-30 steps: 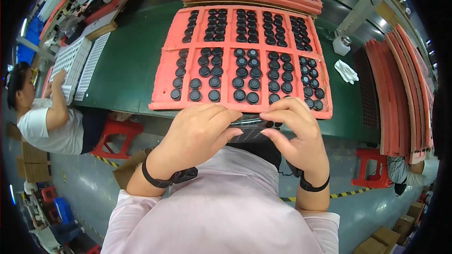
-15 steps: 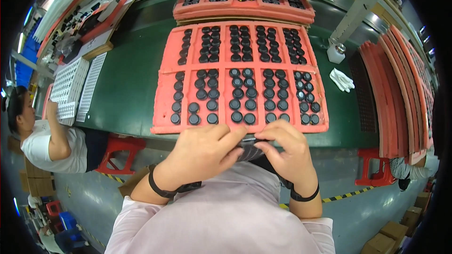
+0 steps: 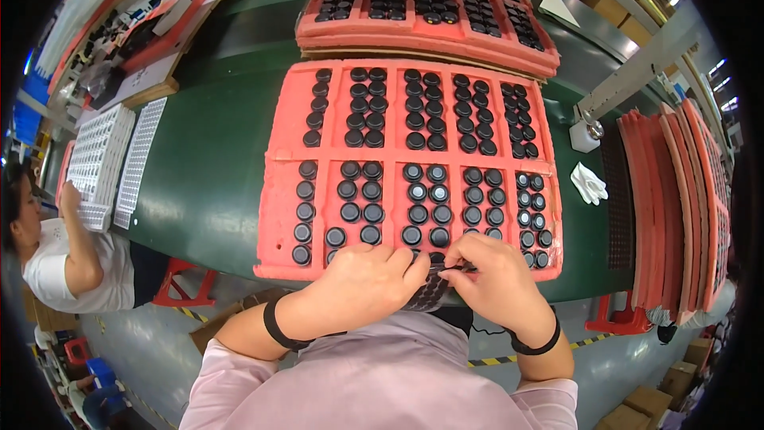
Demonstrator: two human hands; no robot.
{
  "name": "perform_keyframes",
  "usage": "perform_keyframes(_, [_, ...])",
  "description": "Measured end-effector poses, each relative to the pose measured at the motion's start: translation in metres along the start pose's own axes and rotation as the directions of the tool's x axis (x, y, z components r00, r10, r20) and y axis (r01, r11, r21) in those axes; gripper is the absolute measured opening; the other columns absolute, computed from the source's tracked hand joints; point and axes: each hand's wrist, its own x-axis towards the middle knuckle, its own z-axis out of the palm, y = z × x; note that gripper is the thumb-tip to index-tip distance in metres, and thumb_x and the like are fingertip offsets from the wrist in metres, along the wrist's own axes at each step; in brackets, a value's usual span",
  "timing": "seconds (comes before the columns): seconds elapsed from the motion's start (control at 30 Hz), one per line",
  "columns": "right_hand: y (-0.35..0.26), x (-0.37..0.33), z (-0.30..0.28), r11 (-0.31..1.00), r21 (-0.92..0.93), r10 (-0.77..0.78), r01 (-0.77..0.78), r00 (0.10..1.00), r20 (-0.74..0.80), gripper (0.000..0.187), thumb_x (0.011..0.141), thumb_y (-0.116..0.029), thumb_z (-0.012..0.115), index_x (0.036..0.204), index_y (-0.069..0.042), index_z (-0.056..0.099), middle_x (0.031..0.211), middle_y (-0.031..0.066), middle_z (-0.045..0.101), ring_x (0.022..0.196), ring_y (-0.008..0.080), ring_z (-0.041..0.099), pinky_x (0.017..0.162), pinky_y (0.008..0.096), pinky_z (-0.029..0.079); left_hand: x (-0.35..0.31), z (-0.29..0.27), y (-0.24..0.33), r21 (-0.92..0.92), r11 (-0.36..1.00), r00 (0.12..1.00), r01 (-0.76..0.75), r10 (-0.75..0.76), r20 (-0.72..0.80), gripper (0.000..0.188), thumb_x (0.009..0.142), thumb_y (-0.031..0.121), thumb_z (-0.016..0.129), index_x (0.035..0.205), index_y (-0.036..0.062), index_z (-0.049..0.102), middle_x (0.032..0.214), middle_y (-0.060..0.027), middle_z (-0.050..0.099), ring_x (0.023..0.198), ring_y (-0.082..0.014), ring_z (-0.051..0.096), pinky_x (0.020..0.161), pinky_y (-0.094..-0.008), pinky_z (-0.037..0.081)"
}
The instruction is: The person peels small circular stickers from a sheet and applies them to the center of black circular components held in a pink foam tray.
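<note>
My left hand (image 3: 370, 280) is closed on a dark sheet (image 3: 430, 295) patterned with rows of round black spots, which hangs at the front edge of the pink foam tray (image 3: 274, 211). Close beside it, the thumb and forefinger of my right hand (image 3: 501, 277) pinch a small black piece (image 3: 463, 268); its shape is hard to make out. Round black caps (image 3: 418, 213) stand in pairs of columns in the tray's compartments, and several have paler grey tops. The left-hand compartments hold single columns. My hands cover part of the tray's front row.
Behind stands a stack of similar filled foam trays (image 3: 430, 44). To the right are a white glove (image 3: 588, 184), a small white bottle (image 3: 586, 135) and upright foam trays (image 3: 656, 215). White perforated sheets (image 3: 99, 159) lie at left, where another person (image 3: 76, 259) sits.
The view has tilted, so the tray appears lower. My right hand has drawn slightly away from my left, and the spotted face of the dark sheet now shows.
</note>
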Motion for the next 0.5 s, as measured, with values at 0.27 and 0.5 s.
perform_keyframes(0.27, [0.011,0.024,-0.002,0.958,-0.184,-0.236,0.221,0.969,-0.067,0.018,0.071,0.001,0.081,0.080,-0.006,0.066,0.090,0.0079,0.062,0.083,0.0296,0.062,0.072,0.0383,0.050,0.007,0.013,-0.028,-0.193,0.978,0.996,0.076,-0.064,0.067,0.039,0.085,0.031,0.078,0.111,0.0045,0.068,0.073,-0.0013,0.057,0.056,-0.0157,0.061,0.049,-0.0306,0.048])
perform_keyframes(0.5, [0.013,0.057,-0.024,0.940,-0.127,-0.301,0.317,0.945,0.130,0.017,0.074,-0.001,0.082,0.081,-0.006,0.068,0.091,0.0066,0.056,0.083,0.0252,0.058,0.074,0.0354,0.046,0.006,0.021,-0.044,-0.250,0.923,0.952,0.293,-0.255,0.172,0.042,0.083,0.032,0.080,0.111,0.0041,0.066,0.084,-0.0035,0.063,0.068,-0.0214,0.066,0.060,-0.0341,0.053])
